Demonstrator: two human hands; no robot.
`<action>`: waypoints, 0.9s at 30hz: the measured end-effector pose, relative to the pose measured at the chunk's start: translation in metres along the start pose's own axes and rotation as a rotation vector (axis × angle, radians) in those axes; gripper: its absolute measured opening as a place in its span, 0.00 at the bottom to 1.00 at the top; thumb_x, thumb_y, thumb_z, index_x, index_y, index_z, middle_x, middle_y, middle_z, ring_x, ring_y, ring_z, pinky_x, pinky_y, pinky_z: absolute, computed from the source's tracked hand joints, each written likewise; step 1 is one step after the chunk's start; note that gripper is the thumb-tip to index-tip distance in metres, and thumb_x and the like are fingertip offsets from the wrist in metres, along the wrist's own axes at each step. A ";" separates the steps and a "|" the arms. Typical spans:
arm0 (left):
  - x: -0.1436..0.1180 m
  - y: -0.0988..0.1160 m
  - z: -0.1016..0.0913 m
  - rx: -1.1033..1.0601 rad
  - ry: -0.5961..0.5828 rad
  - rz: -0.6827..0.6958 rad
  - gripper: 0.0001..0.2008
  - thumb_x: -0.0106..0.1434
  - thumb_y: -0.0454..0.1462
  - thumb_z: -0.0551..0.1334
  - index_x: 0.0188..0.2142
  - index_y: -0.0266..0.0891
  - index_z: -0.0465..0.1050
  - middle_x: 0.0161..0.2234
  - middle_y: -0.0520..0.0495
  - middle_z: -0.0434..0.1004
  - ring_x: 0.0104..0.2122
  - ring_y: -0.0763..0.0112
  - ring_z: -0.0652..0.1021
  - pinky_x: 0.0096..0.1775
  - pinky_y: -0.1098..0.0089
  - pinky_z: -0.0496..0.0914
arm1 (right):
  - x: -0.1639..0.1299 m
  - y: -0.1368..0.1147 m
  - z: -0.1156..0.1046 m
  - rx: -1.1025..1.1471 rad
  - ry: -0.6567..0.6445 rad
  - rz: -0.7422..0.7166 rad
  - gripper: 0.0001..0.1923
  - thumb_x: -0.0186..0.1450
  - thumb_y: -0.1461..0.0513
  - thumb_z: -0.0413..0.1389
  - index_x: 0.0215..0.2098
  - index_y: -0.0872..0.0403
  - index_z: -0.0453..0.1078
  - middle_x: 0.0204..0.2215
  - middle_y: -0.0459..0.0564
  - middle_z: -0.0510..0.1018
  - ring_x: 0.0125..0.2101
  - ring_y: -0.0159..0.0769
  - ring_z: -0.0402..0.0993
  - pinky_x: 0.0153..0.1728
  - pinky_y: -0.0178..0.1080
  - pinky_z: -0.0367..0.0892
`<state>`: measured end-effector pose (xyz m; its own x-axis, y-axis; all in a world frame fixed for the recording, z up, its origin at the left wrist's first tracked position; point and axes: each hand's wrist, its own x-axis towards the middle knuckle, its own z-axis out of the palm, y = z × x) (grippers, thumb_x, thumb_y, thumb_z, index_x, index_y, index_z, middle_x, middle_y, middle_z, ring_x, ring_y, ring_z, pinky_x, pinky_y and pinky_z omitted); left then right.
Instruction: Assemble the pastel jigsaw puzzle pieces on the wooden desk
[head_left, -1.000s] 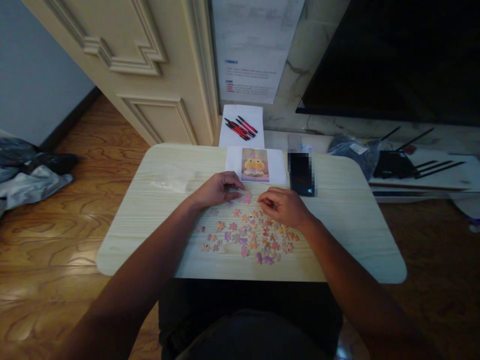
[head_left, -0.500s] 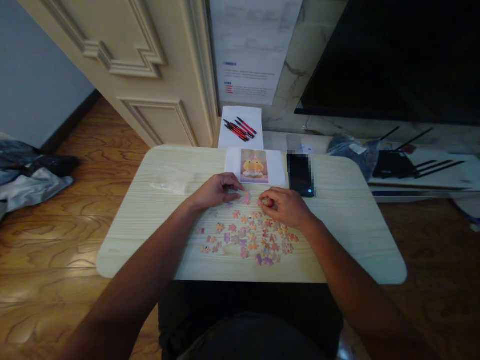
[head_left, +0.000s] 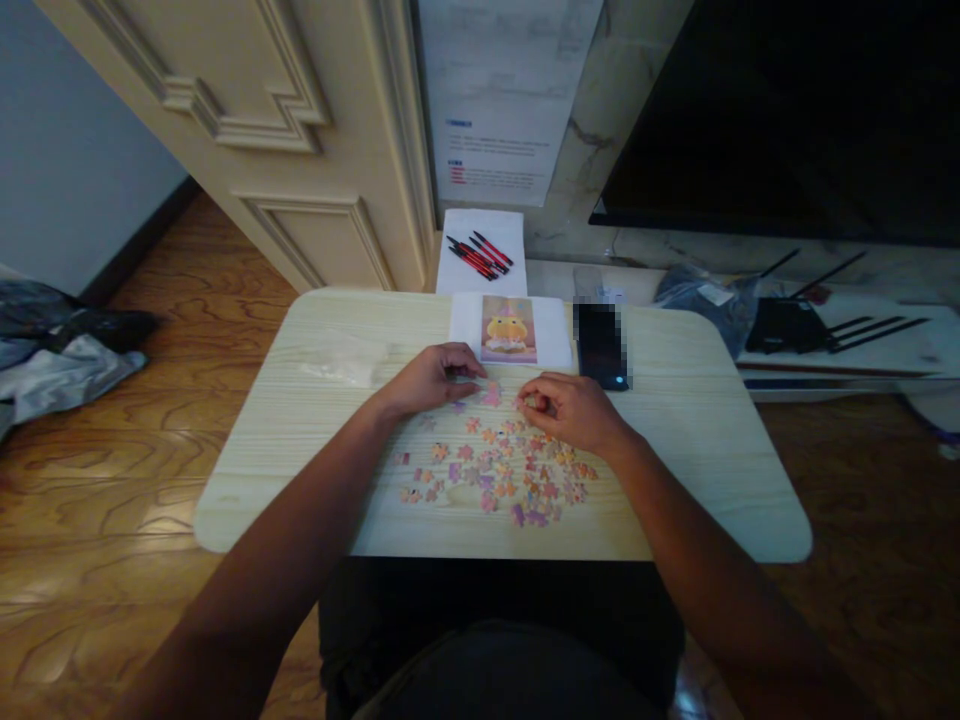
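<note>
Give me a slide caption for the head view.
Two hands sort scattered puzzle pieces on a pale table.

A pale wooden table (head_left: 697, 470) carries scattered puzzle pieces (head_left: 499, 470), a reference picture (head_left: 510, 328), a phone (head_left: 601, 345) and a clear bag (head_left: 341, 362).

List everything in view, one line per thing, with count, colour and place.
table: one, pale wood, centre.
puzzle pieces: many, pink, orange and purple, loose on the table between the forearms.
reference picture: one, yellow chick on pink, on white paper at the table's far edge.
phone: one, black, right of the picture.
clear bag: one, see-through, table's left part.
pens: several, red and black, on white paper beyond the table.
router: one, black, on the low shelf at right.
left hand: fingertips on a small joined patch of pieces.
right hand: fingers pinching a piece.
</note>
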<state>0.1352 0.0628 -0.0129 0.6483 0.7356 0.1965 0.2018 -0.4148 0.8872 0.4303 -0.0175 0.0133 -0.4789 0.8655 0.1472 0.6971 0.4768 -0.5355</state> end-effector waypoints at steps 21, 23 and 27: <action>-0.001 0.000 0.001 -0.001 0.037 -0.044 0.07 0.63 0.35 0.71 0.42 0.39 0.86 0.40 0.45 0.84 0.37 0.69 0.82 0.42 0.66 0.78 | -0.005 0.010 -0.006 0.038 0.027 0.033 0.10 0.68 0.65 0.59 0.45 0.51 0.80 0.34 0.48 0.83 0.28 0.35 0.74 0.33 0.40 0.65; -0.001 0.001 0.002 -0.009 0.036 -0.053 0.08 0.63 0.35 0.71 0.42 0.39 0.86 0.40 0.45 0.84 0.37 0.69 0.81 0.41 0.66 0.78 | -0.005 0.009 -0.008 0.041 0.035 0.027 0.09 0.69 0.65 0.58 0.44 0.52 0.80 0.34 0.48 0.83 0.29 0.35 0.73 0.33 0.40 0.65; -0.001 0.000 0.001 -0.019 0.027 -0.052 0.08 0.63 0.36 0.72 0.42 0.38 0.86 0.39 0.45 0.83 0.37 0.69 0.81 0.40 0.67 0.77 | -0.005 0.009 -0.013 0.043 0.067 0.017 0.09 0.72 0.65 0.56 0.43 0.52 0.80 0.36 0.50 0.83 0.29 0.35 0.73 0.34 0.40 0.64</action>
<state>0.1356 0.0618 -0.0137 0.6176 0.7698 0.1611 0.2202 -0.3660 0.9042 0.4460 -0.0154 0.0185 -0.4296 0.8824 0.1921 0.6805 0.4562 -0.5734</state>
